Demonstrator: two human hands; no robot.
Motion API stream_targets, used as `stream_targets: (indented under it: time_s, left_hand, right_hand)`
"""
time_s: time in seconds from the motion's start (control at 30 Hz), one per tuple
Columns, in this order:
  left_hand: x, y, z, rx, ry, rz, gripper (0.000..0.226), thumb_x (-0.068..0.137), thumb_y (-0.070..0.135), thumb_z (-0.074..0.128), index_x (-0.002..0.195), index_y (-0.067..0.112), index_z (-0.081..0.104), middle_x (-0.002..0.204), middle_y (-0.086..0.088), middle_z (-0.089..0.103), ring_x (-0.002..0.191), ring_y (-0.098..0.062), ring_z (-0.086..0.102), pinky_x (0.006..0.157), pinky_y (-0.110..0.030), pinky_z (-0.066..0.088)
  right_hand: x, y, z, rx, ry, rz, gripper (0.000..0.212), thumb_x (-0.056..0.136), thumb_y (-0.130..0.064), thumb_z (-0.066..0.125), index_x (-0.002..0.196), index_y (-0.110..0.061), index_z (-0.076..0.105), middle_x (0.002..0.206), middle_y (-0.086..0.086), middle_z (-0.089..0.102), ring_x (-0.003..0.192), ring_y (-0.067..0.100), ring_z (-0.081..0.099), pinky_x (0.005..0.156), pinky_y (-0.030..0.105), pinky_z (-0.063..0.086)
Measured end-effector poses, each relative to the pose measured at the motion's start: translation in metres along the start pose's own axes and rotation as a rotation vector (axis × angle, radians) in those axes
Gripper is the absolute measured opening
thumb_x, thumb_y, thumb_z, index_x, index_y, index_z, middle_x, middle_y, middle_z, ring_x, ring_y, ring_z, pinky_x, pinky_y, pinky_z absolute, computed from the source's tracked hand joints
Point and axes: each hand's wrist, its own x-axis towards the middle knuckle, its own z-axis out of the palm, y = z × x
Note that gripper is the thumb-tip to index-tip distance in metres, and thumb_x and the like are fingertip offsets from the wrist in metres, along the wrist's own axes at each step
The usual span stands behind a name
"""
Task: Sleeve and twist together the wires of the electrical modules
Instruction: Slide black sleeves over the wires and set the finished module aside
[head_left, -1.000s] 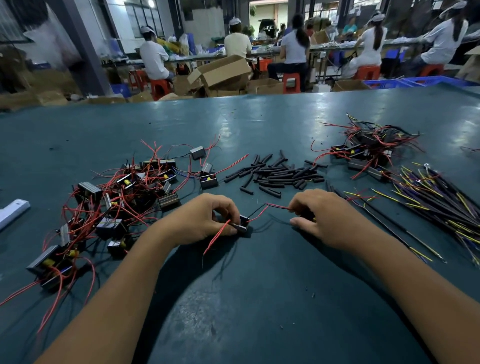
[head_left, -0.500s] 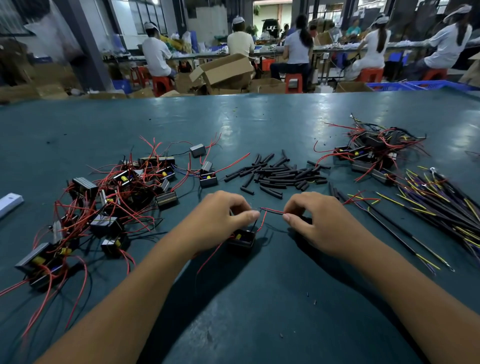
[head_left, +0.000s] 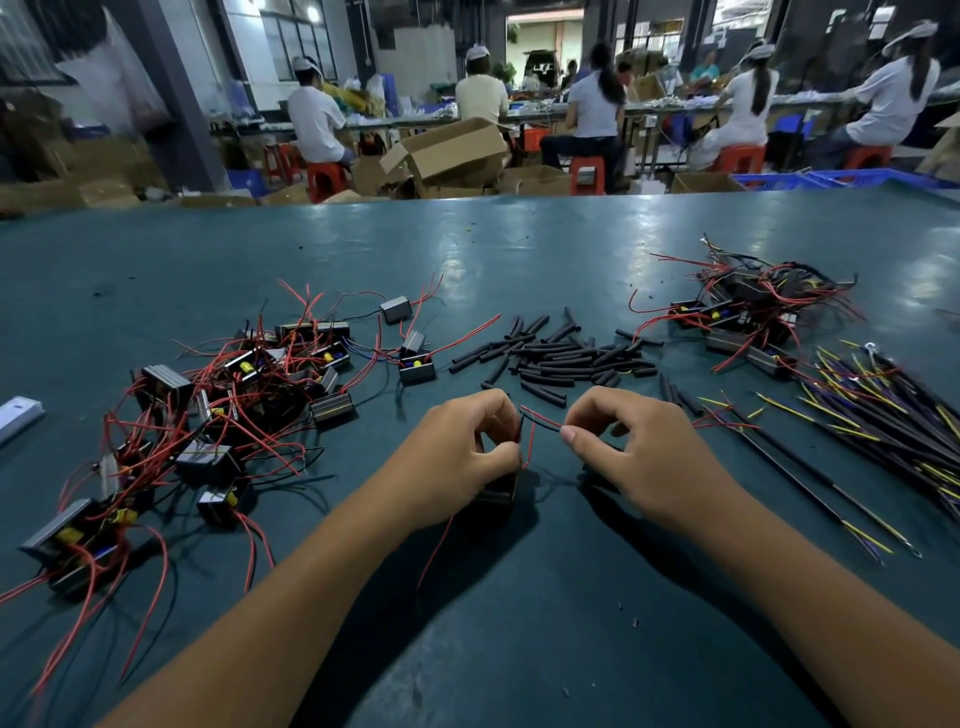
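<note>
My left hand (head_left: 457, 457) grips a small black electrical module (head_left: 500, 491), mostly hidden under the fingers, just above the green table (head_left: 519, 623). A red and a dark wire (head_left: 540, 421) run from it to my right hand (head_left: 634, 452), which pinches their ends between thumb and forefinger. Another red wire hangs down from the module toward me. A pile of short black sleeves (head_left: 561, 356) lies just beyond both hands. A heap of modules with red wires (head_left: 223, 410) spreads to the left.
A second heap of modules (head_left: 748, 317) sits at the far right, with a bundle of long black and yellow wires (head_left: 893, 421) beside it. A white object (head_left: 18, 418) lies at the left edge. Several seated people work at tables beyond.
The module has been tipped and drawn further under my left hand. My two hands have come closer together, and the wires between them are shorter and arched.
</note>
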Motion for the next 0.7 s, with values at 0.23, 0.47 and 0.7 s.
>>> stream_targets:
  time_s: [0.23, 0.47, 0.7]
  left_hand:
    - [-0.0004, 0.0028, 0.0022, -0.021, 0.004, 0.054, 0.013, 0.092, 0.024, 0.068, 0.084, 0.03, 0.06, 0.078, 0.011, 0.07, 0.056, -0.008, 0.051, 0.056, -0.021, 0.043]
    - [-0.0005, 0.003, 0.0042, -0.15, 0.033, -0.014, 0.014, 0.098, 0.024, 0.065, 0.085, 0.017, 0.067, 0.077, 0.003, 0.075, 0.077, -0.028, 0.069, 0.075, -0.041, 0.055]
    - [0.003, -0.0006, 0.0054, -0.213, 0.098, -0.1, 0.008, 0.095, 0.017, 0.066, 0.088, 0.016, 0.064, 0.073, 0.002, 0.075, 0.058, -0.004, 0.062, 0.054, -0.012, 0.043]
  right_hand:
    - [0.0, -0.0053, 0.0031, 0.058, 0.062, -0.017, 0.006, 0.091, -0.017, 0.068, 0.087, -0.021, 0.07, 0.077, -0.009, 0.065, 0.067, -0.006, 0.055, 0.063, 0.005, 0.037]
    - [0.0013, -0.0041, 0.0037, 0.137, 0.028, -0.003, 0.009, 0.095, -0.013, 0.063, 0.089, -0.02, 0.064, 0.077, -0.011, 0.06, 0.064, -0.005, 0.054, 0.061, 0.009, 0.038]
    - [0.0029, -0.0021, -0.0004, 0.129, -0.061, -0.011, 0.01, 0.097, -0.014, 0.06, 0.092, -0.022, 0.061, 0.083, -0.008, 0.06, 0.063, -0.01, 0.053, 0.063, 0.008, 0.04]
